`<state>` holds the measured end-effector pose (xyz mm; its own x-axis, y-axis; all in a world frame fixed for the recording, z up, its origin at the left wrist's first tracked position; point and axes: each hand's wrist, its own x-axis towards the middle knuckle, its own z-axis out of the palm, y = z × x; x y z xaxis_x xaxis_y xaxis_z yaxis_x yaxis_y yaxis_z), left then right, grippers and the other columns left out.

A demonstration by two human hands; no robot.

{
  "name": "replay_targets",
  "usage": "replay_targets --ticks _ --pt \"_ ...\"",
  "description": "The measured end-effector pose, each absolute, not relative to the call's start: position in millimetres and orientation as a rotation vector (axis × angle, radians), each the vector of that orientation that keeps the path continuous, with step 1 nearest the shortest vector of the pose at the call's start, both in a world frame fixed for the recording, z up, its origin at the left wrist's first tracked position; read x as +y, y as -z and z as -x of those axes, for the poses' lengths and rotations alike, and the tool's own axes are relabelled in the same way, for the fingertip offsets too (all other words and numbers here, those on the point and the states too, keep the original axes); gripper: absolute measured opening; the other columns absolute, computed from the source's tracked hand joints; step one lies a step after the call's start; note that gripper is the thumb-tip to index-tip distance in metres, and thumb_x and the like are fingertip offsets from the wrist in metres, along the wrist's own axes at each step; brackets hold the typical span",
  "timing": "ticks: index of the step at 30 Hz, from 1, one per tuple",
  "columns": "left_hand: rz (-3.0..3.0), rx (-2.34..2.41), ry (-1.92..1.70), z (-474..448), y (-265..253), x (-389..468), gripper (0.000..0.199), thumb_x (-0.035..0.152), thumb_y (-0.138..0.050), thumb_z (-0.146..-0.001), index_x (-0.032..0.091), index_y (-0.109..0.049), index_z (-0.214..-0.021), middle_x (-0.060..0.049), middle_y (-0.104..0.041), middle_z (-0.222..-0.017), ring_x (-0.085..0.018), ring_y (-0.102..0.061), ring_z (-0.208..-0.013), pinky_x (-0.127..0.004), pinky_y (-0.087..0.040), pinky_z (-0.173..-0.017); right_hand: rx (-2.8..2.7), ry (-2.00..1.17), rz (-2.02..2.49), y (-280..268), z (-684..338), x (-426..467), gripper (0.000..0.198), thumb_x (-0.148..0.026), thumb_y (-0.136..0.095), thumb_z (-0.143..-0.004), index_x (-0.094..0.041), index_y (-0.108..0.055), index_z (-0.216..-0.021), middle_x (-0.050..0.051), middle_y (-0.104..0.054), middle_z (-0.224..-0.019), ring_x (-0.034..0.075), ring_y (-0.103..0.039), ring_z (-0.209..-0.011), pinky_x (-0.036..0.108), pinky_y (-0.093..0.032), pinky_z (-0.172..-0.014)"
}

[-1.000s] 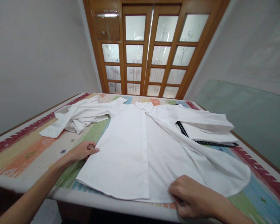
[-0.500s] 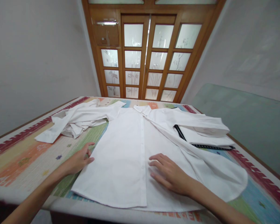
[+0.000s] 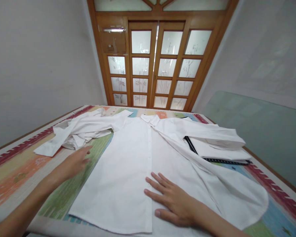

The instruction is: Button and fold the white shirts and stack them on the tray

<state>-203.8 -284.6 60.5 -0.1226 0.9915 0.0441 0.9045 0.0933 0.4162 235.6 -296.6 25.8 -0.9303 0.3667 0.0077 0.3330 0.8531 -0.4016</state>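
White cloth makes up the shirt (image 3: 123, 171), spread out front upwards on the tabletop (image 3: 64, 200), which is printed in coloured blocks. Of the two hands, the right hand (image 3: 170, 199) lies flat on the shirt with fingers splayed, gripping nothing. Its fingertips cover part of the button strip (image 3: 150, 148), and the forearm hides some of the lower front. The near hem behind that hand runs out of view at the bottom. The left hand (image 3: 76, 161), just beside the shirt's left edge, is blurred, its fingers loosely bent and holding nothing; whether it touches the tabletop is hard to tell.

Left of the shirt body, one sleeve (image 3: 88, 123) lies over bunched white cloth (image 3: 76, 140); whether that belongs to the shirt is unclear. The other sleeve (image 3: 207, 130) partly covers a folded white piece with black trim (image 3: 219, 153), and loose folds slant from the collar (image 3: 150, 119) across the right front. To the shirt's right stands a pale green board (image 3: 251, 121); beyond the collar are wooden doors (image 3: 128, 79) with faintly patterned panes.
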Motion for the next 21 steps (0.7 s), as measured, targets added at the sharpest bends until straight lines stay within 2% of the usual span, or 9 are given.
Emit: replay_targets --ticks 3,8,12,15,21 --pt "-2.204 2.038 -0.430 165 -72 -254 0.059 0.045 -0.043 -0.084 0.011 -0.053 -0.132 -0.019 -0.056 -0.137 -0.034 -0.050 -0.128 -0.043 -0.033 -0.111 -2.945 -0.603 0.534 -23 -236 -297 0.064 -0.049 -0.046 -0.097 -0.030 -0.026 -0.155 0.007 -0.012 -0.163 0.029 -0.004 -0.150 0.054 -0.010 -0.121" --pt "-2.381 1.896 -0.180 84 -76 -182 0.057 0.044 -0.034 -0.096 0.011 -0.045 -0.141 -0.017 -0.049 -0.146 -0.028 -0.045 -0.135 -0.039 -0.032 -0.113 -2.943 -0.580 0.523 -21 -235 -297 0.065 -0.050 -0.046 -0.097 -0.029 -0.025 -0.155 0.008 -0.010 -0.163 0.030 -0.003 -0.150 0.055 -0.009 -0.121" --pt "-2.393 1.971 0.037 52 -57 -125 0.056 0.043 -0.031 -0.099 0.009 -0.045 -0.141 -0.018 -0.040 -0.152 -0.034 -0.031 -0.144 -0.046 -0.030 -0.113 -2.953 -0.619 0.514 -26 -236 -298 0.067 -0.052 -0.046 -0.096 -0.027 -0.026 -0.155 0.009 -0.010 -0.163 0.032 -0.003 -0.150 0.056 -0.008 -0.120" --pt "-2.371 2.071 0.045 54 -36 -101 0.056 0.044 -0.028 -0.100 0.012 -0.042 -0.144 -0.017 -0.034 -0.156 -0.036 -0.027 -0.145 -0.052 -0.027 -0.113 -2.950 -0.668 0.501 -31 -241 -300 0.070 -0.055 -0.048 -0.095 -0.028 -0.026 -0.155 0.011 -0.012 -0.163 0.032 -0.005 -0.150 0.057 -0.008 -0.120" --pt "-2.457 1.944 -0.105 94 -6 -86 0.064 0.045 -0.022 -0.099 0.008 -0.034 -0.150 -0.015 -0.030 -0.158 -0.031 -0.023 -0.147 -0.044 -0.021 -0.118 -2.914 -0.701 0.557 -39 -256 -309 0.068 -0.050 -0.050 -0.095 -0.031 -0.024 -0.155 0.007 -0.022 -0.161 0.029 -0.011 -0.149 0.053 -0.011 -0.121"
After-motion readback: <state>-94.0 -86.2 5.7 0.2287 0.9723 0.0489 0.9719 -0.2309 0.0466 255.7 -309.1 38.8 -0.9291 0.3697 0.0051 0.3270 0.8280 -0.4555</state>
